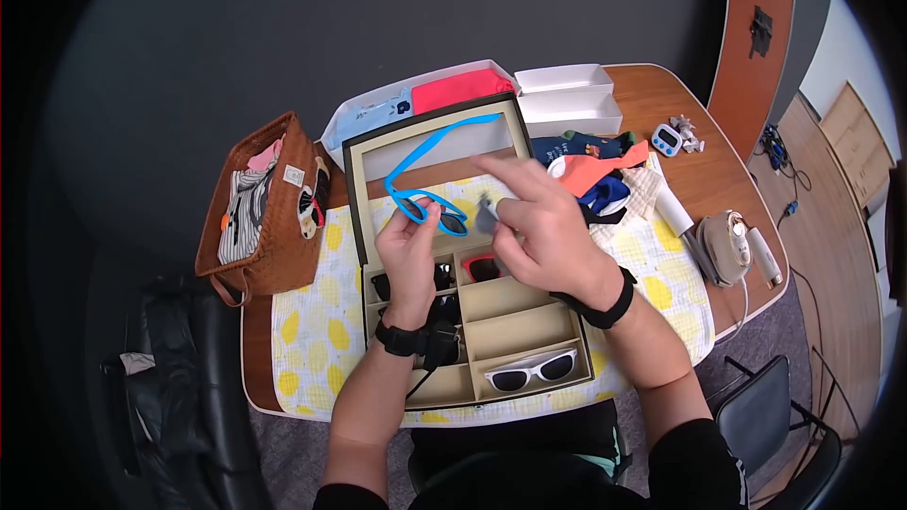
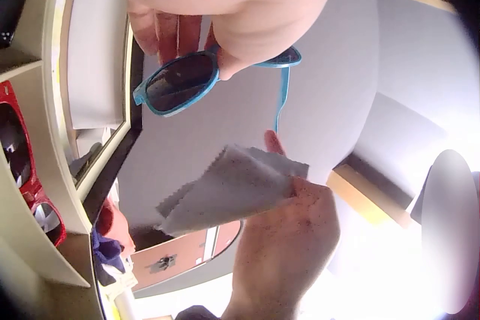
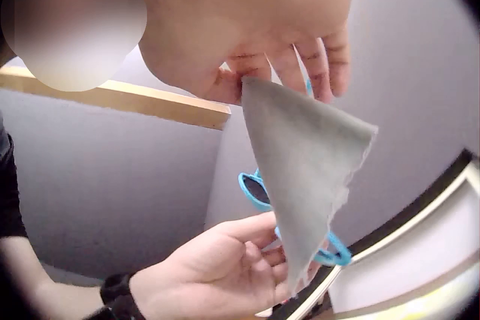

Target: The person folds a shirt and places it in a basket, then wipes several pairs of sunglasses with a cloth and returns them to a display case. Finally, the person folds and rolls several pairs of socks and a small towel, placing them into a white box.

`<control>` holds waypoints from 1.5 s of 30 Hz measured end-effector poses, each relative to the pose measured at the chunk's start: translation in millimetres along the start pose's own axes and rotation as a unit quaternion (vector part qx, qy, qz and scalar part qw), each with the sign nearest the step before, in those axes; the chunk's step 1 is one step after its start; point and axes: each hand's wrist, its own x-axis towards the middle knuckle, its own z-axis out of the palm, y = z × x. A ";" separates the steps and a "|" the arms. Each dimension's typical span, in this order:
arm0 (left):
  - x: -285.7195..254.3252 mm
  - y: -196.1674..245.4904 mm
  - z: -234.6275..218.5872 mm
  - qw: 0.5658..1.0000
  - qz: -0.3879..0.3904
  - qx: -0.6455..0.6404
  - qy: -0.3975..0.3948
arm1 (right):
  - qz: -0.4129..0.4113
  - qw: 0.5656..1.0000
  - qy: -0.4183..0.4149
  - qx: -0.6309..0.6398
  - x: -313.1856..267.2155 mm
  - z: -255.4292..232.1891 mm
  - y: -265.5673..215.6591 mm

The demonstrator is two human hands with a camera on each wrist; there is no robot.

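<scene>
My left hand (image 1: 408,253) pinches blue-framed sunglasses (image 1: 442,211) by the bridge and lenses, above an open glasses case (image 1: 518,331). One temple arm of the sunglasses points up and away. In my right hand (image 1: 548,231) is a grey cleaning cloth (image 3: 307,162), pinched between thumb and fingers so that it hangs down with a zigzag edge. The cloth is apart from the dark lens (image 2: 182,81) in the left wrist view. White sunglasses (image 1: 532,371) lie in the case's front right compartment. Red sunglasses (image 2: 28,170) and several dark pairs occupy other compartments.
At the left stands a woven basket (image 1: 269,217) with folded clothes. White boxes (image 1: 567,99) line the back. To the right are an orange cloth (image 1: 600,170), socks, a blue timer (image 1: 667,140) and a beige corded device (image 1: 723,247). A lemon-print cloth (image 1: 312,349) covers the table.
</scene>
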 end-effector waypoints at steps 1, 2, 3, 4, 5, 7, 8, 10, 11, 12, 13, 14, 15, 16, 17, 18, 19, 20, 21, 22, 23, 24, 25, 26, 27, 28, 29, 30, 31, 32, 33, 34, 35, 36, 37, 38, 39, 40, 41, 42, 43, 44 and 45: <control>0.3 -1.4 -0.2 1.000 0.000 0.000 0.000 | -0.053 0.994 0.077 -0.056 2.1 -4.9 -4.3; 0.6 -3.7 -0.4 1.000 0.016 0.020 -0.004 | -0.069 0.991 0.092 -0.065 2.5 -8.1 -8.0; 0.5 -5.4 -0.2 0.999 0.032 0.040 -0.009 | -0.069 0.991 0.092 -0.065 3.8 -12.1 -11.9; -0.3 -5.0 1.0 0.999 0.031 0.040 -0.010 | -0.068 0.991 0.081 -0.085 5.1 -15.9 -15.6; -1.6 -3.6 2.5 0.997 0.044 0.060 -0.017 | -0.068 0.990 0.069 -0.105 5.3 -17.8 -17.1; -3.0 -3.1 4.0 0.995 0.057 0.080 -0.024 | -0.043 0.995 0.021 -0.083 2.1 -16.5 -13.4; -3.4 -3.4 4.2 0.995 0.060 0.077 -0.031 | -0.019 0.998 -0.028 -0.059 0.1 -15.1 -10.6; -4.4 -1.5 5.5 0.995 0.064 0.073 -0.037 | 0.001 0.997 -0.079 -0.002 -2.9 -10.3 -2.0; -5.6 1.7 7.2 0.996 0.055 0.066 -0.041 | 0.020 0.990 -0.129 0.056 -4.1 -7.2 2.8; -6.3 3.2 8.2 0.996 0.046 0.058 -0.045 | 0.021 0.990 -0.129 0.056 -5.1 -3.0 8.2; -6.6 2.5 8.1 0.996 0.045 0.058 -0.045 | 0.014 0.986 -0.140 0.093 -4.8 1.4 12.6; -6.7 1.6 7.7 0.996 0.044 0.059 -0.046 | 0.008 0.980 -0.150 0.130 -4.5 4.2 14.4; -7.0 1.1 7.5 0.996 0.043 0.060 -0.047 | 0.008 0.980 -0.151 0.130 -4.2 6.2 13.7; -7.5 1.1 8.5 0.996 0.043 0.060 -0.046 | 0.028 0.968 -0.166 0.186 -2.9 7.9 11.1; -8.5 1.1 10.7 0.996 0.054 0.061 -0.045 | 0.049 0.952 -0.182 0.242 -2.9 9.0 9.2; -10.1 0.4 12.4 0.995 0.063 0.061 -0.043 | 0.051 0.951 -0.185 0.243 -3.2 10.1 10.1; -9.7 -1.7 8.5 0.996 0.058 0.059 -0.039 | 0.033 0.961 -0.176 0.212 -3.8 11.4 12.9; -6.7 -3.7 0.5 0.991 0.055 0.103 -0.063 | 0.015 0.969 -0.166 0.183 -4.6 11.8 15.1; -2.8 -5.2 -3.3 0.984 0.054 0.146 -0.088 | 0.017 0.967 -0.171 0.186 -1.8 6.1 17.7; -4.7 3.5 3.9 0.986 0.059 0.138 -0.068 | 0.073 0.966 -0.190 0.157 0.5 -3.6 20.2; -3.1 8.0 4.4 0.984 0.075 0.152 -0.062 | 0.131 0.960 -0.208 0.131 -1.3 -11.1 22.5; -2.3 14.9 7.0 0.987 0.060 0.135 -0.067 | 0.125 0.977 -0.150 0.087 -2.9 -16.5 26.5; -3.0 23.2 10.8 0.989 0.046 0.118 -0.072 | 0.117 0.988 -0.091 0.042 -4.9 -21.3 31.6; -2.8 29.3 14.5 0.992 0.043 0.080 -0.084 | 0.137 0.988 -0.056 -0.035 -5.8 -25.0 39.2; -2.3 35.3 13.2 0.992 0.041 0.083 -0.082 | 0.156 0.981 -0.019 -0.111 -7.3 -27.4 47.6; -2.9 41.4 7.8 0.980 -0.005 0.133 -0.148 | 0.178 0.968 0.002 -0.175 -9.0 -28.8 56.5; -5.9 48.1 6.1 0.959 -0.051 0.181 -0.212 | 0.184 0.961 0.027 -0.205 -10.4 -31.7 63.6; -14.4 52.5 10.5 0.954 -0.059 0.189 -0.224 | 0.217 0.953 0.038 -0.207 -11.2 -34.1 68.6; -18.8 52.2 9.1 0.933 -0.067 0.234 -0.265 | 0.249 0.945 0.048 -0.208 -10.4 -37.3 70.0; -28.0 57.7 14.0 0.915 -0.102 0.267 -0.286 | 0.249 0.946 0.046 -0.203 -10.3 -41.0 73.3; -38.6 62.6 20.8 0.894 -0.137 0.298 -0.305 | 0.273 0.940 0.041 -0.200 -10.0 -44.7 76.9; -47.1 58.5 20.7 0.876 -0.123 0.337 -0.323 | 0.297 0.934 0.035 -0.197 -10.3 -46.7 79.7; -54.1 60.0 24.4 0.841 -0.094 0.401 -0.351 | 0.297 0.935 0.034 -0.193 -10.6 -47.6 82.1; -59.8 50.9 22.8 0.816 -0.047 0.448 -0.362 | 0.308 0.931 0.046 -0.190 -11.3 -48.7 84.3; -65.6 42.7 22.9 0.786 -0.001 0.493 -0.374 | 0.320 0.927 0.059 -0.189 -11.9 -50.1 83.9; -71.9 36.4 23.2 0.784 -0.003 0.494 -0.375 | 0.326 0.925 0.053 -0.190 -11.8 -51.7 83.5; -78.6 30.9 24.1 0.759 0.036 0.531 -0.375 | 0.328 0.924 0.054 -0.188 -11.7 -52.4 82.7; -84.7 27.9 26.5 0.731 0.075 0.566 -0.374 | 0.323 0.927 0.054 -0.182 -11.1 -52.7 81.5; -90.7 25.6 29.3 0.729 0.074 0.567 -0.377 | 0.319 0.929 0.055 -0.177 -10.8 -53.0 80.7; -96.2 23.5 32.1 0.709 0.083 0.586 -0.382 | 0.322 0.928 0.057 -0.176 -10.4 -53.0 80.4; -100.8 21.3 34.0 0.689 0.093 0.605 -0.387 | 0.327 0.929 0.051 -0.165 -9.7 -52.7 80.2; -103.8 17.4 34.2 0.679 0.101 0.608 -0.398 | 0.332 0.930 0.046 -0.153 -9.3 -52.6 80.2; -106.2 15.0 35.0 0.678 0.100 0.608 -0.400 | 0.333 0.929 0.046 -0.152 -9.3 -52.6 80.4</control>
